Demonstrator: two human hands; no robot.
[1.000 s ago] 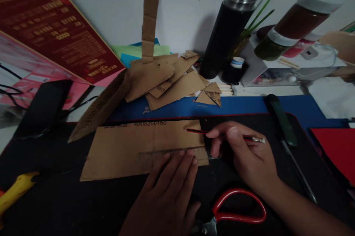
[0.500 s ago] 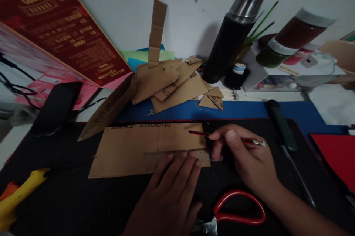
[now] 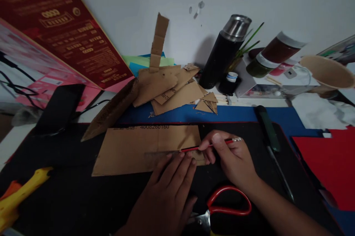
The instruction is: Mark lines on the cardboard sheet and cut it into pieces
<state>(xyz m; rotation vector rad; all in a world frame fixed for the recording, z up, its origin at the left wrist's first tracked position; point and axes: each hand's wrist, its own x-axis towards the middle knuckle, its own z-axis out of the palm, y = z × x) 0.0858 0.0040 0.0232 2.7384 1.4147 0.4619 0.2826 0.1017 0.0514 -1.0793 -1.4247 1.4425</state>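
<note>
A flat piece of brown cardboard with printed digits lies on the black mat. Across it runs a clear ruler, hard to see against the brown. My left hand lies flat, its fingertips pressing the ruler onto the cardboard; its fingers are stretched out. In my right hand is a red and black pencil, pinched between thumb and fingers. The pencil's tip is at the ruler's upper edge, just above my left fingertips. Red-handled scissors lie below my hands, their blades partly hidden by my left hand.
Cardboard scraps are piled at the back, beside a black thermos. A dark-handled tool lies to the right, near red sheets. At left are a yellow-handled tool and a black phone-like slab.
My right hand has brought the pencil tip down and left, from the upper cardboard to the ruler's edge. My left hand stays on the ruler. The camera view has shifted somewhat.
</note>
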